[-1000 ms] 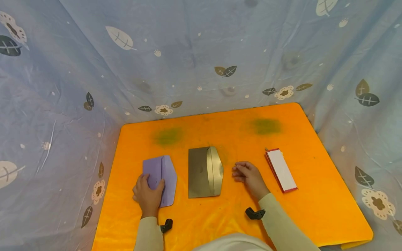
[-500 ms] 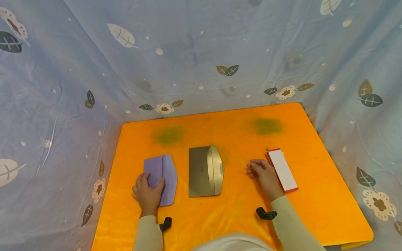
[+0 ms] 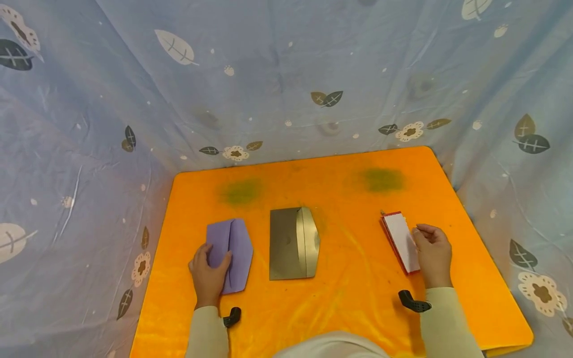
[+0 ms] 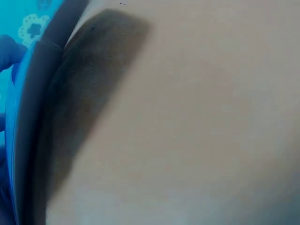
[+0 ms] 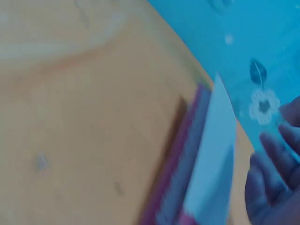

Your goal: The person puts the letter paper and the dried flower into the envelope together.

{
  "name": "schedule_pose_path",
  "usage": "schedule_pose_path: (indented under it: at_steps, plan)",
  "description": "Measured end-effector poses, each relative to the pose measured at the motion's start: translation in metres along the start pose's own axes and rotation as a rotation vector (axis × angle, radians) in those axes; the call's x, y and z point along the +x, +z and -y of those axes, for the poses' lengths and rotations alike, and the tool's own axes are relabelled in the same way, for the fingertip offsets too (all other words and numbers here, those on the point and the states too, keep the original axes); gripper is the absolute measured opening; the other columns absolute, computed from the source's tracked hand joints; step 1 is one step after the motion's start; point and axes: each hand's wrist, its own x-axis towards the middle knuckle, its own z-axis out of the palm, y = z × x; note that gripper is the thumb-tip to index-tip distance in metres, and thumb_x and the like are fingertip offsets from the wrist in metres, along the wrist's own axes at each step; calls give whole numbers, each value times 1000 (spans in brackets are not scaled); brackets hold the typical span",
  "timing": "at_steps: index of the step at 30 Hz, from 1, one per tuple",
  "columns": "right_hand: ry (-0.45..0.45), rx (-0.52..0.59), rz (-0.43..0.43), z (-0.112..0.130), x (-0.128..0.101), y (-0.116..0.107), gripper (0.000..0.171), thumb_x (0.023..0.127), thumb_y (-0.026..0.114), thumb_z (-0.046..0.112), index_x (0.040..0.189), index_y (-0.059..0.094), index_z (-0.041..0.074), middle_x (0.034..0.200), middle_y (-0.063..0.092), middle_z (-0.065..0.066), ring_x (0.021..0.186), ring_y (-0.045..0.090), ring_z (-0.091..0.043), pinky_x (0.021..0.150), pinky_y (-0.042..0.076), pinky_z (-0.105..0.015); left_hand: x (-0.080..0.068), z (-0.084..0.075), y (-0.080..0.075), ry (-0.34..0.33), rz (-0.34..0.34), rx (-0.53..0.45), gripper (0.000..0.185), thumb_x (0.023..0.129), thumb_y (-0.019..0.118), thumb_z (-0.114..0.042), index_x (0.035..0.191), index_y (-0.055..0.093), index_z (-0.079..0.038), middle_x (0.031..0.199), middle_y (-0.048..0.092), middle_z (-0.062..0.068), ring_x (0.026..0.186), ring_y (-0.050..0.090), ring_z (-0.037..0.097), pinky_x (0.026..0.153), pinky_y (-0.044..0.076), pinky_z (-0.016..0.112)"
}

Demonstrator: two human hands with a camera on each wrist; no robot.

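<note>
My left hand (image 3: 207,276) grips the purple envelope (image 3: 240,256) by its left and lower part, thumb on top near the flap seam. In the left wrist view the envelope (image 4: 35,112) is seen nearly edge-on over the table, casting a dark shadow. My right hand (image 3: 433,253) is at the right side of a stack of white slips with red edges (image 3: 400,238), its fingers loosely bent. The right wrist view shows the same stack (image 5: 211,159) with a white slip on top and the fingers (image 5: 279,159) apart from it.
A gold-brown envelope (image 3: 284,248) lies with its shiny flap unfolded between the hands. The orange cloth-covered table (image 3: 340,308) has two greenish stains at the back. Leaf-patterned curtains (image 3: 268,74) stand along the back and both sides.
My right hand has moved right, from beside the gold-brown envelope across to the right side of the white stack. The left hand keeps its grip on the purple envelope, which has tilted slightly.
</note>
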Motion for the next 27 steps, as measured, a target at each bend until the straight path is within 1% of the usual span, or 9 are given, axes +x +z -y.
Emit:
schedule_pose_path:
  at_steps: [2,4,6,8,12,15,20,24,27]
  plan:
    - [24,-120,-15,-4,2,-8,46,109,69,32,145,61,4,126,63,-3,107,59,-17,76,51,-14,0,-1,0,3,-6,-10,68,88,93,-31,142,66,0,155,56,19,134,42,44,108,38,58]
    - [53,-208,10,-8,3,-15,53,109,67,35,150,57,3,135,60,-8,114,56,-21,76,49,-14,0,-2,0,12,-13,-6,67,87,94,-28,140,67,1,154,57,20,134,42,45,108,37,58]
    - [72,-264,44,-12,4,-19,58,110,65,38,153,54,1,141,58,-14,118,54,-26,78,48,-15,0,-2,1,22,-16,-6,65,86,94,-26,139,67,1,153,58,20,134,42,46,108,36,57]
    - [83,-295,78,-15,5,-22,60,110,64,40,153,52,-1,143,57,-18,119,54,-30,78,47,-15,0,-3,3,29,-18,-7,64,86,94,-26,138,68,1,153,58,20,134,43,46,108,36,56]
    - [99,-301,126,-17,5,-24,62,111,64,41,155,50,-1,142,56,-19,117,54,-29,78,46,-14,-2,-5,4,20,-7,-20,61,88,92,-25,139,69,0,154,59,17,133,43,44,108,38,56]
    - [105,-292,149,-15,5,-24,63,110,65,39,156,48,0,143,56,-18,119,54,-29,78,47,-12,-4,-9,4,-3,3,-41,59,91,89,-24,140,69,-1,154,60,16,132,44,43,107,40,57]
    - [117,-296,160,-12,6,-23,60,111,65,34,157,48,0,144,56,-19,122,54,-30,76,48,-11,-6,-12,3,-55,27,-79,56,94,86,-23,143,69,-3,154,60,14,129,45,41,108,41,56]
    - [120,-298,170,-11,6,-21,56,112,65,32,156,50,1,133,60,-18,115,55,-30,75,49,-14,-6,-16,2,-68,36,-114,53,95,85,-21,142,70,-4,152,62,15,129,46,40,109,41,56]
    - [105,-300,178,-10,5,-22,54,112,65,32,154,54,0,123,61,-15,109,55,-29,74,50,-16,-8,-18,3,-51,25,-133,51,95,86,-19,141,71,-3,150,63,15,128,48,39,108,42,50]
